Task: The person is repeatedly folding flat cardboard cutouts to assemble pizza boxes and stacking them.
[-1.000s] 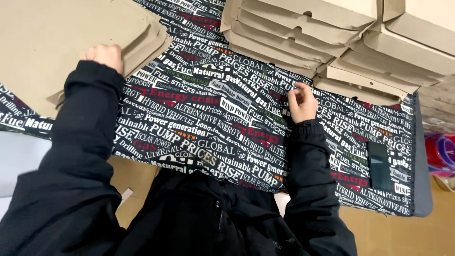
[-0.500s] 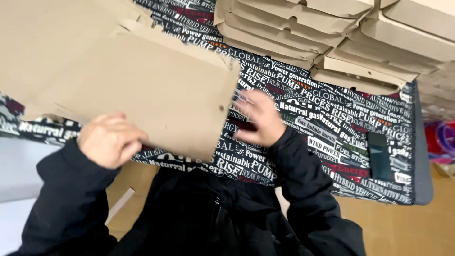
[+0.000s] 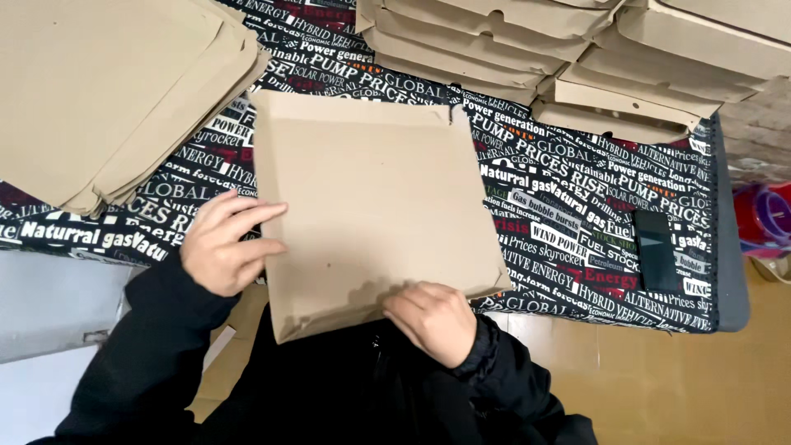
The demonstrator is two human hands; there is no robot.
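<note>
Both hands grip one flat cardboard sheet (image 3: 371,206) lying on the table. The left hand (image 3: 227,247) curls over the sheet's left edge, fingers spread on top and the thumb apparently tucked beneath. The right hand (image 3: 428,317) closes loosely over the near edge, knuckles up; how much of that edge it actually pinches is hard to tell from this angle.

The sheet rests on a black tablecloth (image 3: 577,206) printed with white and red lettering, its near-left corner hanging past the table's front edge over the person's dark jacket. Its far edge stops just short of the stacked folded boxes (image 3: 527,49), and its left edge lies near a pile of flat sheets (image 3: 107,91) at the far left. To the right a wide stretch of cloth is open, broken only by a dark phone (image 3: 657,251) near the front right edge, well apart from the sheet.

Half a second ago the sheet was held tilted up off the table with the right hand behind its right edge; now it lies flat, and that hand has come round to the near edge.
</note>
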